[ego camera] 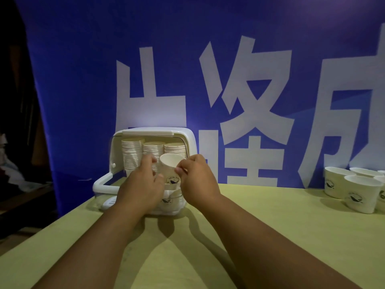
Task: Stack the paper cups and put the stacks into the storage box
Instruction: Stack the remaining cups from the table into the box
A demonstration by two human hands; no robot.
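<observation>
Centre frame: left hand (143, 184) and right hand (198, 180) both grip one tilted paper cup (169, 166) before the open storage box (188, 138). Three stacks (133, 155) stand inside.

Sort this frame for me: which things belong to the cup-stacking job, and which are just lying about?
Job:
- held paper cup, gripped by left hand and right hand
- storage box, open
- cup stacks inside it
- loose cups, table's right end

Lying about:
- blue banner
- table, only the work surface
- dim clutter, far left
</observation>
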